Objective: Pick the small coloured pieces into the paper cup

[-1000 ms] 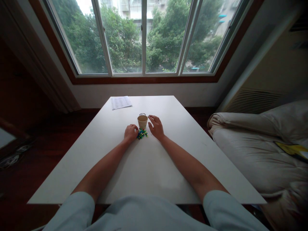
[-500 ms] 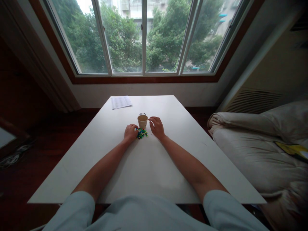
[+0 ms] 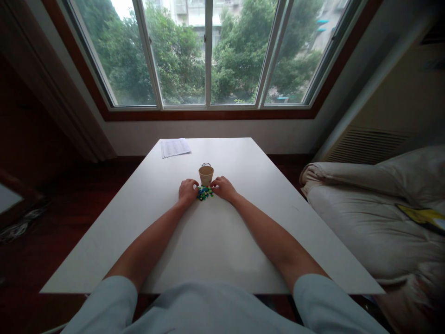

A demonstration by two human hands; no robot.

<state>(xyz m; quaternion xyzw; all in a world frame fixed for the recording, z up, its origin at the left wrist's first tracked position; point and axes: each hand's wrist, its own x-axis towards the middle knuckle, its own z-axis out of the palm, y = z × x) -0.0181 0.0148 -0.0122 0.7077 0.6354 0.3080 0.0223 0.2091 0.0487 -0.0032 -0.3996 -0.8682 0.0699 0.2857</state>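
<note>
A small heap of green, blue, yellow and red beads or similar tiny pieces (image 3: 205, 193) lies on the white table (image 3: 215, 241). Just behind it stands a tan paper cup (image 3: 206, 175), upright, its inside only partly visible. My left hand (image 3: 188, 189) rests at the heap's left edge, thumb and fingers pinched together. At the opposite edge is my right hand (image 3: 224, 188), its fingertips drawn together beside the pieces and close to the cup. Whatever either pinch holds is too small to make out.
Printed paper sheets (image 3: 175, 148) lie near the table's far left corner. A thin dark ring-shaped thing (image 3: 206, 164) shows behind the cup. To the right of the table is a cushioned beige sofa (image 3: 347, 222); a window (image 3: 208, 55) fills the wall ahead.
My right hand has come down from beside the cup's rim to the right edge of the heap, its fingers closing. My left hand has barely shifted. The cup stands where it was.
</note>
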